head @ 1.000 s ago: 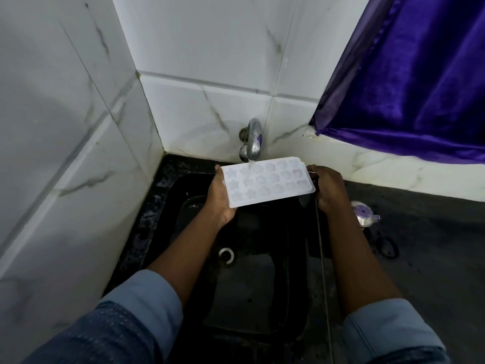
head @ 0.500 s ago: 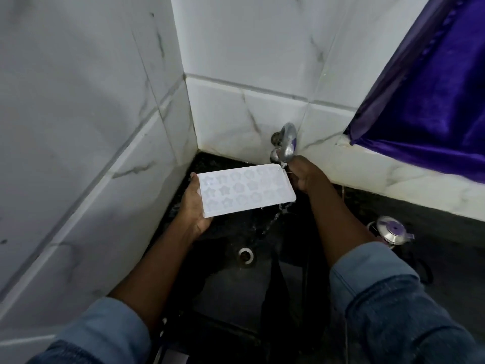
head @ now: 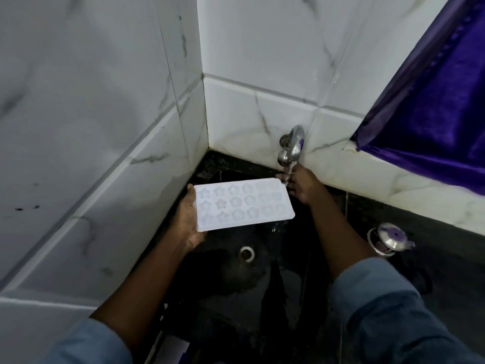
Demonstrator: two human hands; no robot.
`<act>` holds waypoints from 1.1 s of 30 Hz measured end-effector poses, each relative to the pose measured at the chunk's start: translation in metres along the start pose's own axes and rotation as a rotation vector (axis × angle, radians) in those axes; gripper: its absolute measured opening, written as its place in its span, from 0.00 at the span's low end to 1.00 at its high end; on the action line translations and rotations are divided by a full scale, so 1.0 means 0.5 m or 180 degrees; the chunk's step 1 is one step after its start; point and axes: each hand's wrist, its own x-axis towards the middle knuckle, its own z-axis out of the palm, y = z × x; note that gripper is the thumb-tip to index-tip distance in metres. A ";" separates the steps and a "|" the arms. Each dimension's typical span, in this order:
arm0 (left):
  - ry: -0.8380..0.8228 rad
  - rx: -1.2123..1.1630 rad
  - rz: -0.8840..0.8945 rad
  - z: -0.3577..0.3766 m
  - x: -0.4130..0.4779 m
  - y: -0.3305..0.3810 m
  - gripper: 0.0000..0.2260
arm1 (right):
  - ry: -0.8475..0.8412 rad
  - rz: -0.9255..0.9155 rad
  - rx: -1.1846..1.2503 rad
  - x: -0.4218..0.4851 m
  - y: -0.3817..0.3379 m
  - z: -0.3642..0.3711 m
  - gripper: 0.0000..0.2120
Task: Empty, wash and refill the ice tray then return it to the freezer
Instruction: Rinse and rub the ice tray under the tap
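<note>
Two hands work on separate jobs at the sink (head: 231, 285). The left hand (head: 187, 222) grips the ice tray (head: 244, 204) by its left short end, palm under the edge, so the tray juts out over the basin with no other support. The tray sits cavities up and close to level, just above and left of the drain (head: 246, 253). I judge this attitude deliberate. A level tray retains water in its star and flower moulds, and holding it over the basin sends any spill to the drain, not onto the counter (head: 446, 258).

The right hand (head: 301, 186) is off the tray, just beyond its far right corner and directly under the tap (head: 292, 145). Its fingers (head: 284, 179) reach into the running stream and hold nothing that I can see. I cannot tell whether they brush the tray corner. The stream lands on the fingers, not in the cavities.

I cannot tell how full the moulds are. My reading is that the wash or refill step is in hand, with the freezer return outstanding. Caution: a one-handed end grip may let the tray sag, so any move should be slow.

On the counter to the right stands a steel lid (head: 391, 239) with a purple knob, below a purple curtain (head: 433, 114).
</note>
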 end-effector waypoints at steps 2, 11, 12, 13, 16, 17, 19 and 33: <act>0.0000 0.0059 -0.0039 -0.002 -0.014 -0.010 0.30 | 0.0212 -0.0220 -0.0427 -0.055 0.027 -0.006 0.22; -0.0132 0.0253 -0.0414 -0.011 -0.079 -0.057 0.31 | 0.0716 -0.2246 -0.1890 -0.276 0.177 -0.091 0.12; -0.0178 0.0283 -0.0435 -0.010 -0.085 -0.063 0.31 | 0.0756 -0.2439 -0.2086 -0.284 0.193 -0.095 0.14; -0.0223 0.0306 -0.0442 -0.009 -0.090 -0.069 0.31 | 0.0788 -0.2547 -0.2194 -0.298 0.201 -0.093 0.15; -0.0262 0.0346 -0.0474 -0.006 -0.103 -0.085 0.31 | 0.0841 -0.2519 -0.2508 -0.330 0.232 -0.085 0.16; -0.0259 0.0371 -0.0496 -0.006 -0.107 -0.090 0.31 | 0.0843 -0.2420 -0.2632 -0.342 0.242 -0.080 0.17; -0.0273 0.0356 -0.0528 -0.008 -0.114 -0.099 0.31 | 0.0867 -0.2251 -0.2756 -0.362 0.258 -0.075 0.18; -0.0360 0.0215 -0.0479 -0.031 -0.133 -0.081 0.30 | 0.0753 -0.1836 -0.3237 -0.417 0.246 -0.042 0.33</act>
